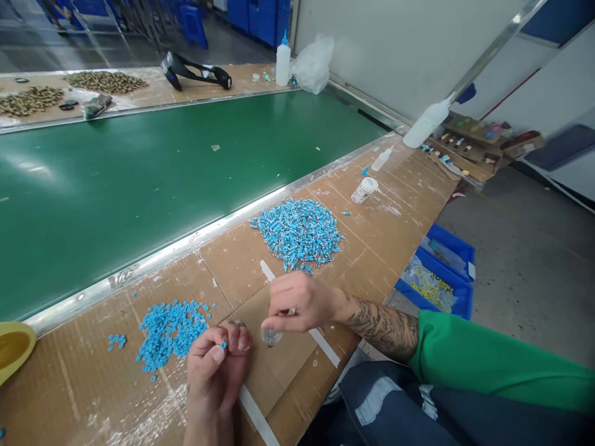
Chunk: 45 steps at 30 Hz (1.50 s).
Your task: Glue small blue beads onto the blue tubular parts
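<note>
Between the thumb and fingertips of my left hand [216,365] is a small blue ring [224,345]. My right hand [295,302] is closed in a pinch just above a small clear round dish [272,337]; what its fingers hold is hidden. Under both hands lies a flat cardboard sheet [283,365] taped down with white strips. To the left of my left hand is a loose heap of similar blue rings [170,331]. Beyond my right hand sits a big pile of small blue pieces with pale, shiny ends [300,230].
A green conveyor belt [176,167] runs behind the cardboard-covered table [218,272]. At right stand a white tub [365,189] and a squeeze bottle [426,124]. A yellow bowl [28,347] is at far left. Blue bins [458,303] rest on the floor.
</note>
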Tool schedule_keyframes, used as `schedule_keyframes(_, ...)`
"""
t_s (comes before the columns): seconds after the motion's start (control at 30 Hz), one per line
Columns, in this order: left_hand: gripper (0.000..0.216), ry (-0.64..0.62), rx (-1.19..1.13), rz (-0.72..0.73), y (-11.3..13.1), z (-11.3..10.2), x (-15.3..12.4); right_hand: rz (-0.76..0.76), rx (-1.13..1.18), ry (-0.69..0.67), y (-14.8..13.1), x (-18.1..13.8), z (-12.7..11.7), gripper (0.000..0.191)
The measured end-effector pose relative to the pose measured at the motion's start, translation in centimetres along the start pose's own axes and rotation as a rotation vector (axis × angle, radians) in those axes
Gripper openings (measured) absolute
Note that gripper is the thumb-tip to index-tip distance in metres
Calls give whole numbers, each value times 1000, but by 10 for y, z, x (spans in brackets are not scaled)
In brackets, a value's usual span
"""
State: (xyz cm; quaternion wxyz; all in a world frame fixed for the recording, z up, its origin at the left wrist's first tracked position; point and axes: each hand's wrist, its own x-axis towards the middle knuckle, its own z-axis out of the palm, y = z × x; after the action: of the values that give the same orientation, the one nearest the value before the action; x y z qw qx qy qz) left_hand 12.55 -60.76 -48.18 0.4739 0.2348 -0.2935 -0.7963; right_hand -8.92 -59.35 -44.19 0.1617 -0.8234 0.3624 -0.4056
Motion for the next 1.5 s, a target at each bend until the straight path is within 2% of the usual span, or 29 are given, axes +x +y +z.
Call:
schedule_keyframes(0.07, 26, 16, 17, -2, 0, -1, 0, 48, -61, -87, 9, -13, 1, 35)
schedule_keyframes(0.13, 28, 32, 32, -9, -1, -2, 0, 208, -91, -45, 19, -20, -5, 35)
schedule_keyframes(0.2, 30, 48, 39, -13, -1, -2, 1, 394, -164, 16, 30, -19, -18, 22)
schedule_keyframes(0.27, 31, 59, 45, -13, -1, -1, 1, 482, -301, -67, 41, -14, -32, 10)
schedule_keyframes(0.37, 31, 68, 57, -9, 1, 1, 2, 390, -490, -403, 51, -7, -44, 13)
schedule_keyframes(0.43, 32, 70, 63, -6, 3, 2, 3, 298, -588, -551, 53, -6, -43, 14)
schedule_keyframes(0.53, 32, 73, 64, -12, 2, 1, 4, 240, -676, -601, 53, -6, -38, 14)
schedule_keyframes(0.73, 30, 65, 41, -21, -1, -3, 3, 263, -700, -637, 61, 0, -38, 16)
schedule_keyframes(0.87, 29, 66, 43, -5, 0, -2, 3, 208, -602, -496, 59, 2, -40, 12)
schedule_keyframes(0.97, 26, 70, 49, 9, -2, -1, 4, 263, -198, -300, 44, 3, -32, 9)
schedule_keyframes(1.17, 26, 91, 61, 23, -3, 4, 5, 452, 689, 103, 0, 14, 5, 17)
schedule_keyframes(1.23, 26, 94, 56, 32, -2, 5, 4, 472, 905, 161, -10, 18, 15, 17)
schedule_keyframes(1.3, 26, 105, 47, 30, -1, 4, 3, 484, 1064, 142, -16, 20, 21, 22)
schedule_keyframes(1.4, 24, 142, 36, 18, -1, 1, 1, 432, 1025, 118, -22, 21, 26, 27)
schedule_keyframes(1.5, 24, 183, 70, 64, -1, 0, -1, 311, 806, 236, -24, 22, 31, 19)
